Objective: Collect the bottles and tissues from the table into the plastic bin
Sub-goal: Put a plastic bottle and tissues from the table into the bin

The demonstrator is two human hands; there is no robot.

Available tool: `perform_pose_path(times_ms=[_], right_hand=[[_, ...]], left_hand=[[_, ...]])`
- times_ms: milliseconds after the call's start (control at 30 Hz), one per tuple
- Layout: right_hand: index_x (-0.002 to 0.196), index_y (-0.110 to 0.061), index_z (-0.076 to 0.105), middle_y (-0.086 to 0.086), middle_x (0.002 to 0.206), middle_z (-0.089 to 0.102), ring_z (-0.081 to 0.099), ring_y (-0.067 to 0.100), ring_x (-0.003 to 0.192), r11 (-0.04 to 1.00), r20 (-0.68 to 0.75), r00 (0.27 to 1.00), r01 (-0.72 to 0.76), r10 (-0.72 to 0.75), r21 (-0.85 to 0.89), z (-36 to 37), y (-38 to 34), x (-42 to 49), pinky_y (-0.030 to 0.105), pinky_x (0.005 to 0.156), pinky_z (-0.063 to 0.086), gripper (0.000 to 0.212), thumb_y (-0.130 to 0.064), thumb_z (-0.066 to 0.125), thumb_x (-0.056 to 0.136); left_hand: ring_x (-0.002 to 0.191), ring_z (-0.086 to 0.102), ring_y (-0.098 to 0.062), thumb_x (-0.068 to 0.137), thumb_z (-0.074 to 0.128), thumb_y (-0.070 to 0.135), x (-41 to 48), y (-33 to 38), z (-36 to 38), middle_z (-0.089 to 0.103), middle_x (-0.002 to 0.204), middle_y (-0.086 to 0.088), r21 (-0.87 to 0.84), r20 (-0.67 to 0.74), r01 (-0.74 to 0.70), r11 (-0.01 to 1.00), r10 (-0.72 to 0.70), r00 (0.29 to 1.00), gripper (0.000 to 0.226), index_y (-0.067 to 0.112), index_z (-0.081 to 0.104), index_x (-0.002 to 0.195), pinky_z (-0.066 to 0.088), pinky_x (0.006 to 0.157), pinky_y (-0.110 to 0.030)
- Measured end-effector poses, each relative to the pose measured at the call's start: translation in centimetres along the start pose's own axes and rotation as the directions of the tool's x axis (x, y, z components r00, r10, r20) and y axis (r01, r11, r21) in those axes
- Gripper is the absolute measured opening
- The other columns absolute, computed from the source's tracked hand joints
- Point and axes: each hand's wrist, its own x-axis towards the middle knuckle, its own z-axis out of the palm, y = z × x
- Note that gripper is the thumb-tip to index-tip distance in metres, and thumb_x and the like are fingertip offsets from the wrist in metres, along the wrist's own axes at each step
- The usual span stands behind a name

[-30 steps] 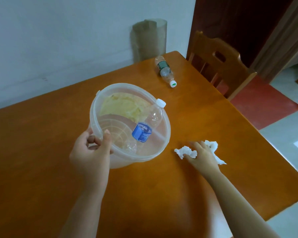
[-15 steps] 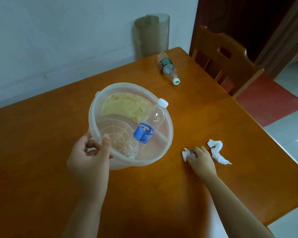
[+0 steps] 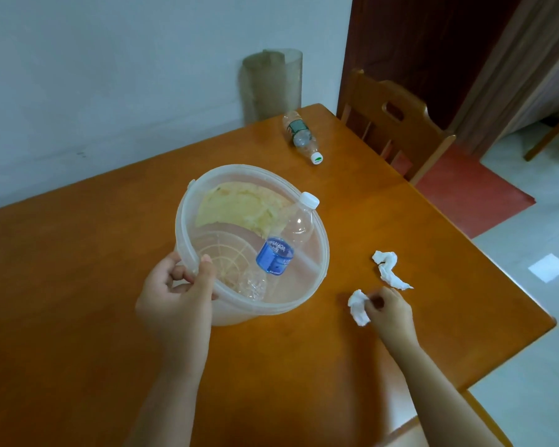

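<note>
My left hand (image 3: 178, 298) grips the near rim of the clear plastic bin (image 3: 323, 253), held tilted over the orange table. Inside the bin lies a clear bottle with a blue label (image 3: 276, 254), its white cap resting on the far rim, beside a yellowish crumpled sheet (image 3: 239, 211). My right hand (image 3: 389, 312) pinches a small white tissue (image 3: 358, 308) just right of the bin. A second crumpled tissue (image 3: 388, 269) lies on the table beyond that hand. A green-labelled bottle (image 3: 300, 135) lies on its side at the table's far edge.
A grey-green translucent roll (image 3: 273, 82) stands against the wall behind the table (image 3: 78, 285). A wooden chair (image 3: 397, 124) sits at the table's right side. The table's right edge and near right corner are close to my right arm.
My right hand left one tissue on the table, drew back toward me and lifted the other tissue off the surface. The bin stays in my left hand.
</note>
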Motion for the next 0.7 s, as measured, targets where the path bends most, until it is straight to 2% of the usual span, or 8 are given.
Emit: perform_pose_path(times_ms=[100,200,333,400,500,633,700], right_hand=[[0.075,-0.011,0.059,0.005,0.079,0.059,0.054,0.014,0.070,0.993,-0.093,0.991,0.100,-0.094,0.057,-2.5,-2.6,-0.7,0.016,0.055,0.036,0.008,-0.006,0.061,0.080],[0.075,-0.014,0.059,0.003,0.080,0.060,0.056,0.015,0.072,0.967,-0.201,0.958,0.228,-0.203,0.109,-5.1,-6.1,-1.5,0.016,0.060,0.040,0.011,-0.004,0.063,0.079],[0.074,-0.019,0.058,-0.001,0.076,0.059,0.055,0.008,0.070,0.914,-0.305,0.899,0.373,-0.314,0.159,-7.9,-10.5,-2.8,0.010,0.057,0.042,0.014,-0.006,0.063,0.078],[0.074,-0.020,0.058,-0.002,0.075,0.060,0.056,0.007,0.069,0.884,-0.326,0.879,0.423,-0.347,0.199,-8.6,-12.2,-3.7,0.007,0.057,0.043,0.015,-0.006,0.063,0.078],[0.074,-0.018,0.059,-0.002,0.075,0.061,0.057,0.008,0.070,0.854,-0.308,0.869,0.464,-0.387,0.235,-8.7,-14.0,-5.3,0.010,0.059,0.045,0.014,-0.005,0.064,0.076],[0.082,-0.024,0.059,-0.008,0.084,0.059,0.056,0.004,0.079,0.869,-0.153,0.887,0.458,-0.435,0.186,-7.9,-14.6,-8.9,0.009,0.066,0.044,0.018,-0.007,0.065,0.077],[0.087,-0.028,0.058,-0.016,0.085,0.056,0.054,0.000,0.083,0.870,-0.137,0.877,0.477,-0.461,0.124,-8.0,-14.1,-11.2,0.006,0.070,0.041,0.020,-0.012,0.065,0.077]], left_hand=[[0.046,0.061,-0.002,0.081,0.070,0.019,-0.8,0.2,-0.4,0.064,0.068,-0.014,-0.024,0.003,0.007,1.000,-0.007,1.000,0.027,0.007,0.067,0.105,0.046,0.044,-0.009],[0.046,0.061,0.001,0.081,0.071,0.017,-1.5,0.5,-0.6,0.066,0.069,-0.016,-0.034,-0.009,0.007,0.999,-0.007,1.000,0.031,0.006,0.066,0.109,0.045,0.044,-0.008],[0.047,0.061,0.001,0.080,0.072,0.017,-2.6,1.2,-1.0,0.066,0.066,-0.013,-0.048,-0.011,-0.018,0.999,0.017,1.000,0.030,0.009,0.067,0.109,0.045,0.045,-0.007],[0.044,0.060,0.002,0.079,0.073,0.014,-3.2,1.5,-1.1,0.063,0.063,-0.006,-0.082,-0.031,-0.008,0.997,0.005,1.000,0.030,0.008,0.067,0.108,0.044,0.043,-0.007],[0.044,0.059,0.006,0.078,0.074,0.011,-4.2,2.0,-1.4,0.059,0.061,0.007,-0.132,-0.034,-0.007,0.991,0.003,0.999,0.036,0.004,0.065,0.112,0.042,0.042,-0.005],[0.045,0.058,0.003,0.078,0.074,0.009,-5.5,2.0,-2.7,0.061,0.059,0.006,-0.223,0.007,0.012,0.975,-0.010,1.000,0.029,0.006,0.068,0.106,0.043,0.043,-0.006],[0.045,0.058,0.001,0.076,0.075,0.011,-6.0,1.9,-3.7,0.063,0.056,0.007,-0.271,0.046,0.045,0.961,-0.033,0.998,0.028,0.010,0.068,0.103,0.044,0.044,-0.008]])
